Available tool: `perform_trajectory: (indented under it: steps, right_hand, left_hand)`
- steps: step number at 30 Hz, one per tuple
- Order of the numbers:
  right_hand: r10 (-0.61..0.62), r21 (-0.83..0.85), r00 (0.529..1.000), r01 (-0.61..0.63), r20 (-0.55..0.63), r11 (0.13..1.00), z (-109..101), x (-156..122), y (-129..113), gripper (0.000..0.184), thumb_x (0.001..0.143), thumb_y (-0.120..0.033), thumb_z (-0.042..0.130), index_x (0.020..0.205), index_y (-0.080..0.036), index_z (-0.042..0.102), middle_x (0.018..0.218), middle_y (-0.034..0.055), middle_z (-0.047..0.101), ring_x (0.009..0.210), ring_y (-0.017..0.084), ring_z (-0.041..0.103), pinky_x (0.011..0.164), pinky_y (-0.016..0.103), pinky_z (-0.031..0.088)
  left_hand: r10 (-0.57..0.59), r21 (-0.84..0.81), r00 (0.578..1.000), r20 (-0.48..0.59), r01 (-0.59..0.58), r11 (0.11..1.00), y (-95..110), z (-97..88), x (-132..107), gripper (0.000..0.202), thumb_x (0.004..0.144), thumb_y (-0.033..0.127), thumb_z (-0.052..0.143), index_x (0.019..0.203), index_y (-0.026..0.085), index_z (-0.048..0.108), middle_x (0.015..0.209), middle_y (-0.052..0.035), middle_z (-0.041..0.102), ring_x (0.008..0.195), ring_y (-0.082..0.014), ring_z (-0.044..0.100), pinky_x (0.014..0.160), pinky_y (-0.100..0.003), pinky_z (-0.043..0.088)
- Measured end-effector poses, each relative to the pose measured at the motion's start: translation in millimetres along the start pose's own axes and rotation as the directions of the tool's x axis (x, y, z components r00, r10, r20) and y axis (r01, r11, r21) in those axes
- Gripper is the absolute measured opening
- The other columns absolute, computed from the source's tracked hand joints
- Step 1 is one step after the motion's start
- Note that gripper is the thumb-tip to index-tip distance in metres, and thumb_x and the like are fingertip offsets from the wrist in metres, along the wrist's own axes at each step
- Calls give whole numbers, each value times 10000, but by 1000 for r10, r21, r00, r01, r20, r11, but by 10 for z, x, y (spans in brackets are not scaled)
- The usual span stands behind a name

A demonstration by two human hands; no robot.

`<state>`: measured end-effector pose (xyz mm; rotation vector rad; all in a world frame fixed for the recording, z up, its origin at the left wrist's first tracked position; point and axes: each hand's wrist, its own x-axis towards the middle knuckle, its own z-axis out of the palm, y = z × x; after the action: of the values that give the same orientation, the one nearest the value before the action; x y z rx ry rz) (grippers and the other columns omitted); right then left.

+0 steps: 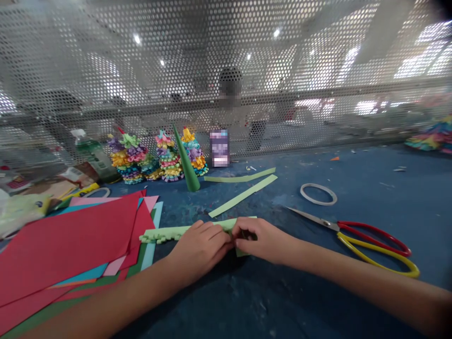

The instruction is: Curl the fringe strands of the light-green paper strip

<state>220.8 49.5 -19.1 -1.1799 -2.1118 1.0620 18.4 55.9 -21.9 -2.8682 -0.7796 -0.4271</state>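
A light green paper strip (165, 231) lies crosswise on the table, its left part edged with small curled loops. My left hand (202, 245) is closed on the strip's middle, thumb and fingers meeting near its lower edge. Beside it, touching fingertips, my right hand (259, 239) pinches the right part of the same strip, where a bit of green paper hangs below the fingers. What lies between the fingertips is mostly hidden. Beyond my hands lie two plain light green strips (243, 195). A dark green paper cone (188, 165) stands upright behind them.
Scissors (374, 245) with red and yellow handles and a roll of tape (318, 194) lie right. Coloured paper sheets (70, 240) are stacked left. Several curly paper trees (170, 157), a green bottle (93, 155) and a phone (219, 148) stand before a perforated metal screen (318, 61); people sit beyond.
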Motion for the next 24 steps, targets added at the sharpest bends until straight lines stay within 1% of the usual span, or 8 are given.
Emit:
perform_trajectory:
  steps: [4, 7, 10, 12, 16, 20, 24]
  right_hand:
    - [11, 78, 1000, -12, 11, 997, 9, 5, 15, 85, 697, -90, 526, 704, -170, 553, 694, -29, 534, 639, 97, 484, 574, 203, 373]
    - [44, 156, 999, -46, 18, 987, 17, 14, 25, 59, 712, -113, 526, 701, -166, 549, 692, -30, 526, 644, 98, 478, 578, 204, 371]
    - [76, 231, 996, -85, 47, 969, 20, 27, 29, 54, 695, -114, 525, 682, -163, 542, 667, -32, 508, 631, 96, 459, 568, 205, 356]
    - [75, 257, 995, -90, 65, 962, 15, 33, 26, 48, 675, -116, 531, 661, -161, 537, 655, -33, 499, 626, 95, 452, 566, 208, 347]
    - [67, 287, 993, -92, 96, 954, -1, 35, 7, 43, 645, -116, 531, 637, -159, 534, 637, -35, 490, 619, 98, 445, 565, 213, 338]
    - [52, 235, 993, -75, 104, 969, -7, 24, -10, 76, 624, -93, 512, 617, -165, 536, 604, -46, 473, 613, 101, 433, 562, 214, 325]
    - [11, 154, 992, -30, 122, 988, -11, 21, 5, 90, 634, -90, 495, 616, -166, 540, 610, -43, 491, 637, 109, 449, 593, 228, 332]
  left_hand:
    - [-19, -37, 999, 39, 21, 999, 3, -5, 10, 287, 966, 353, 347, 920, 169, 562, 848, -34, 601, 753, -163, 537, 650, -305, 361]
    - [-46, -78, 998, 52, 50, 996, 3, 2, 9, 262, 959, 349, 366, 912, 167, 549, 862, -42, 592, 766, -168, 534, 682, -309, 398]
    - [-31, -92, 999, 40, 35, 995, 7, 13, 2, 226, 956, 317, 375, 892, 170, 535, 850, -38, 582, 766, -167, 525, 707, -312, 411]
    - [-13, -77, 999, 34, 15, 997, 13, 17, 1, 199, 951, 307, 389, 895, 173, 526, 846, -31, 580, 760, -167, 521, 698, -310, 404]
    - [47, 15, 999, -3, -47, 999, 27, 9, 3, 178, 951, 283, 386, 889, 175, 513, 811, -16, 569, 731, -167, 509, 644, -304, 371]
    - [158, 156, 987, -1, -156, 975, 48, -31, -11, 136, 935, 221, 405, 865, 181, 514, 779, -12, 548, 693, -166, 475, 611, -314, 340]
    - [276, 273, 961, 10, -268, 924, 99, -114, -25, 158, 932, 154, 387, 974, 156, 539, 806, -25, 558, 684, -159, 462, 584, -322, 316]
